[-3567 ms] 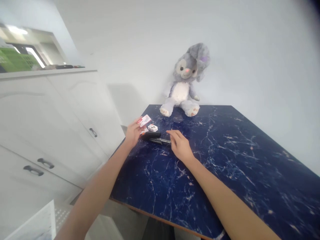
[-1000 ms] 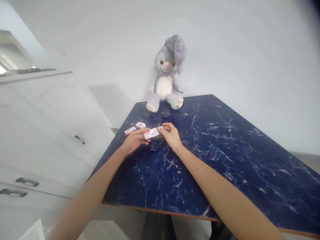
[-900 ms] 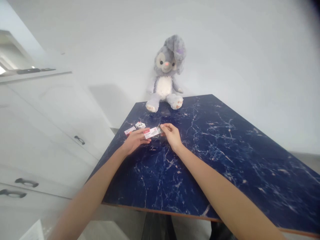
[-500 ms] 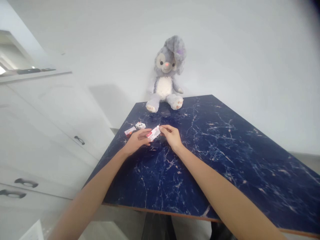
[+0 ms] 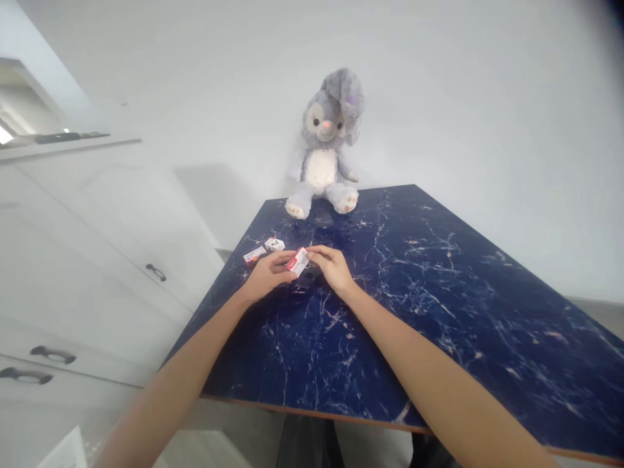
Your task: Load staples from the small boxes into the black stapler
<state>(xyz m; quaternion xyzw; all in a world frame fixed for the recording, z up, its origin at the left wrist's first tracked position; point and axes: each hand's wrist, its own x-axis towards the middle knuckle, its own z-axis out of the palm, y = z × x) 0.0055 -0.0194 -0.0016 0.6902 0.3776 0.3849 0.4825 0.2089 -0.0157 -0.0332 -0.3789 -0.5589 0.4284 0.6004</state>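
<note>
A small red and white box (image 5: 298,262) is held between both hands above the blue table. My left hand (image 5: 267,276) grips its left end, thumb in front and fingers behind. At its right end, my right hand (image 5: 333,266) pinches the box with thumb and fingertips. Two other small items lie just beyond my left hand: a red and white box (image 5: 254,256) and a white box with dark print (image 5: 274,244). Fine print on all of them is too small to read.
A grey plush rabbit (image 5: 322,149) sits at the table's far edge against the white wall. The dark blue marble-patterned table (image 5: 429,292) stretches to the right. White cabinets (image 5: 97,260) with dark handles stand on the left.
The right hand has shifted slightly left along the box. The box has turned a little and less of its length shows. The other two boxes have stayed put.
</note>
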